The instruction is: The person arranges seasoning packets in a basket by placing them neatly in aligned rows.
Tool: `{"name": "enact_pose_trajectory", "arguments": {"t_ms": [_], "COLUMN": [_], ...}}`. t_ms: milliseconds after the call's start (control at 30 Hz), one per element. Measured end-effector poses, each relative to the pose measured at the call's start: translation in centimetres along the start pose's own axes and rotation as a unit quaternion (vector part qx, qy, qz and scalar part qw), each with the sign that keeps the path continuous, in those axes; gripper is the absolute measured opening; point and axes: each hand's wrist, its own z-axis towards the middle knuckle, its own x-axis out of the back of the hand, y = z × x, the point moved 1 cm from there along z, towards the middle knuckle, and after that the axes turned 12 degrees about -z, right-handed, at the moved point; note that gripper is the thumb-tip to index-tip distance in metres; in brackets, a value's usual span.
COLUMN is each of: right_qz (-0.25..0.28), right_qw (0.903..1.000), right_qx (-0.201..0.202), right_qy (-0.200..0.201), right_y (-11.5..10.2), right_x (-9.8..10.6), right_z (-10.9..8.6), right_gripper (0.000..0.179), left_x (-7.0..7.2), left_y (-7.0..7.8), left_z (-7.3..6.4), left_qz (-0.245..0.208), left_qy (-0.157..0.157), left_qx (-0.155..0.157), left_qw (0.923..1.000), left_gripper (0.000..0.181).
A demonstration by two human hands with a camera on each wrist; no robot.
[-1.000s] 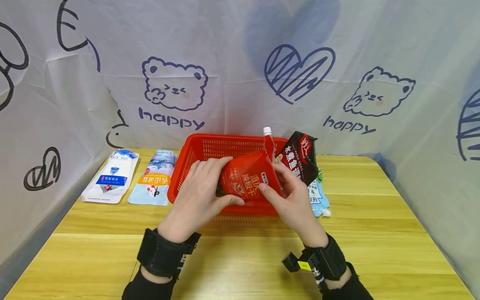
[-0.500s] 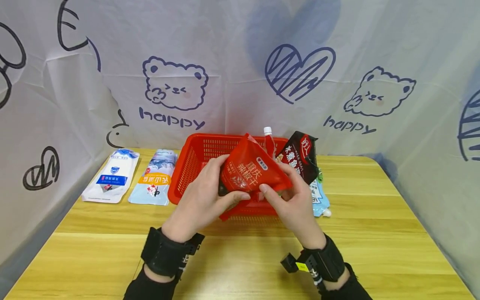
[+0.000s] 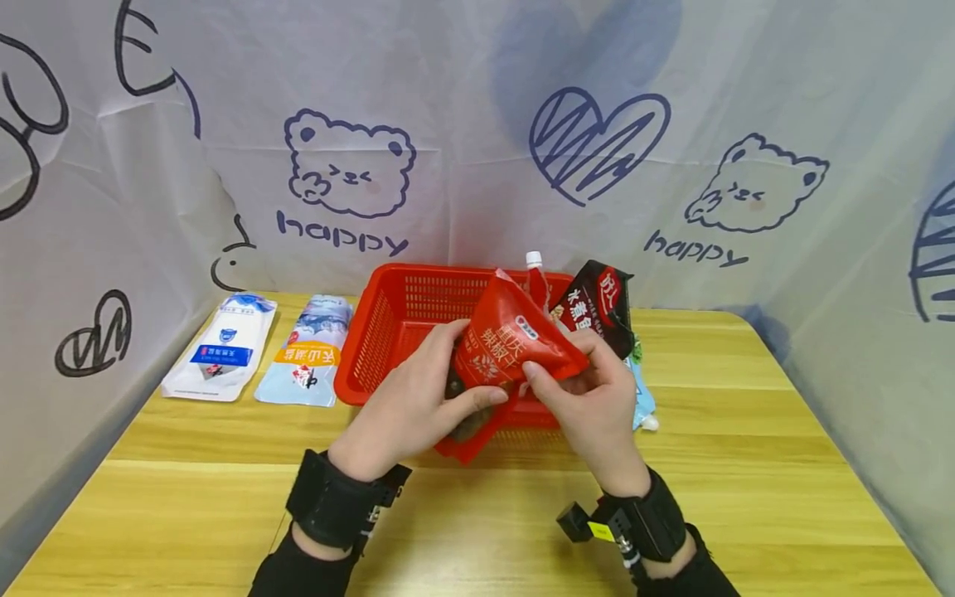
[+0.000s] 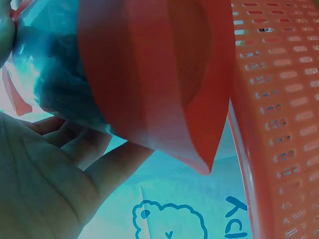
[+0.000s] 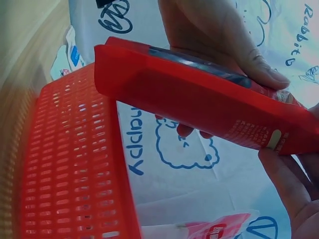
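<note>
A red pouch of dried chilies [image 3: 515, 332], printed with pale lettering, hangs tilted over the front of the red plastic basket [image 3: 425, 290]. My left hand [image 3: 406, 398] grips its left side, thumb across the front. At its right corner, my right hand [image 3: 597, 398] pinches the pouch between thumb and fingers. The left wrist view shows a shiny, dark see-through part of the chili pouch [image 4: 60, 64] beside a plain red band. Seen from the right wrist, the pouch [image 5: 189, 94] lies edge-on between both hands, with the basket [image 5: 75, 174] below left.
Left of the basket lie a white salt pouch [image 3: 220, 356] and a light blue one with an orange band [image 3: 307, 355]. A white-capped red spout pouch [image 3: 535, 282] and a black packet [image 3: 600, 311] stick up at its right. Another blue pouch [image 3: 643, 402] shows beside it.
The chili pouch has turned clockwise in my hands, its lower end swinging out toward the front and its right corner dropping. Both hands have shifted slightly to the right.
</note>
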Motion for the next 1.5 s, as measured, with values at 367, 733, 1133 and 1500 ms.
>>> {"name": "enact_pose_trajectory", "arguments": {"t_ms": [367, 733, 1133, 1500], "right_qz": [-0.047, -0.170, -0.299, -0.336], "right_qw": [0.9941, 0.9693, 0.9399, 0.9343], "right_qx": [0.072, 0.155, 0.155, 0.107], "right_qy": [0.067, 0.087, 0.056, 0.055], "right_y": [-0.7, -1.0, 1.3, 3.1], "right_x": [-0.6, -3.3, -6.8, -7.8], "right_z": [1.2, 2.9, 3.1, 2.8], "right_gripper": [0.024, 0.024, 0.025, 0.022], "left_x": [2.0, 3.8, 2.9, 2.1], "left_y": [-0.8, -2.1, -2.4, -2.4], "left_z": [-0.2, -0.8, -0.5, -0.7], "left_qz": [0.041, 0.104, 0.156, 0.175], "left_qy": [0.051, 0.063, 0.017, -0.051], "left_qx": [-0.024, 0.020, 0.063, 0.108], "left_qw": [0.9976, 0.9924, 0.9857, 0.9773], "left_gripper": [0.083, 0.060, 0.054, 0.047]}}
